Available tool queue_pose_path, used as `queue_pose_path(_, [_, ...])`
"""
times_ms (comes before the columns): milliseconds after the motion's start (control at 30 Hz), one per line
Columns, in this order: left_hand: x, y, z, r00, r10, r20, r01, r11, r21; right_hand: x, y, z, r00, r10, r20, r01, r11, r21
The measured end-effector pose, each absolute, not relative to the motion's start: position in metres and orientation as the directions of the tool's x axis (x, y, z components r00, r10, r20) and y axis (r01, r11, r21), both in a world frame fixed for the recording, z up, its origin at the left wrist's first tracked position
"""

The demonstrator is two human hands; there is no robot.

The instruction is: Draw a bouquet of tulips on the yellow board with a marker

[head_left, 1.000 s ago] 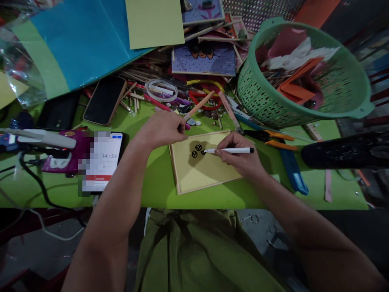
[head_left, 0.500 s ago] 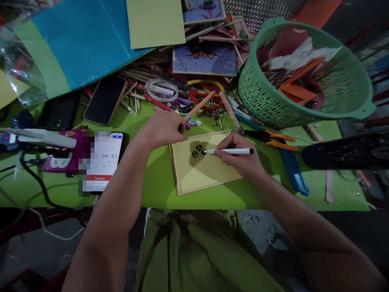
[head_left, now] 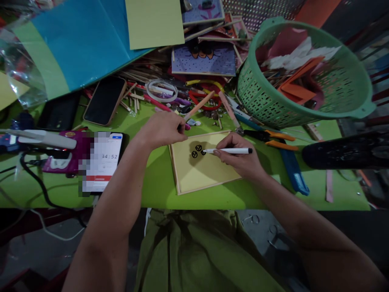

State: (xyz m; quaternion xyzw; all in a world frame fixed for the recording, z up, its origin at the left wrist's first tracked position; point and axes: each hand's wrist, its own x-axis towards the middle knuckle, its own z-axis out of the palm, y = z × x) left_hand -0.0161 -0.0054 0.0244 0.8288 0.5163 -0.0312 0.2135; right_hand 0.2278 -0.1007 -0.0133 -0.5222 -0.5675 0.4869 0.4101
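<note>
A yellow card (head_left: 194, 178) edged with thin wooden sticks lies on the green table. Three small round black doodles (head_left: 198, 148) are on it, left of centre. My right hand (head_left: 241, 158) grips a white marker (head_left: 235, 151) with a black end, its tip touching the rightmost doodle. At the card's upper left corner, my left hand (head_left: 164, 129) is curled with thumb and fingers closed on the edge; some of its fingertips are hidden.
A green basket (head_left: 258, 97) with paper scraps stands at the back right. Orange-handled pliers (head_left: 273, 140) and a blue cutter (head_left: 291, 170) lie right of the card. Phones, one lit (head_left: 111, 162), are at left. Sticks and pens clutter the back, below framed purple cards (head_left: 203, 65).
The rightmost doodle has slightly more ink at the marker tip. The lit phone's timer has advanced one second. My left hand has stayed in place.
</note>
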Motion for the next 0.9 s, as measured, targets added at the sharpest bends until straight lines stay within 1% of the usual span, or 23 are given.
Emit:
queue_pose_path(100, [-0.0157,-0.0057,0.0259,0.453,0.843,-0.290,0.874,-0.355,0.331,0.2276,-0.1004,-0.0142,-0.113,0.993,-0.042,0.186,-0.020,-0.982])
queue_pose_path(300, [-0.0153,-0.0053,0.0260,0.446,0.842,-0.303,0.885,-0.365,0.289,0.2266,-0.1001,-0.0151,-0.088,0.995,-0.043,0.174,-0.027,-0.984])
queue_pose_path(900, [-0.0165,-0.0050,0.0249,0.469,0.839,-0.276,0.866,-0.376,0.328,0.2264,-0.1002,-0.0124,-0.079,0.995,-0.054,0.198,-0.037,-0.979])
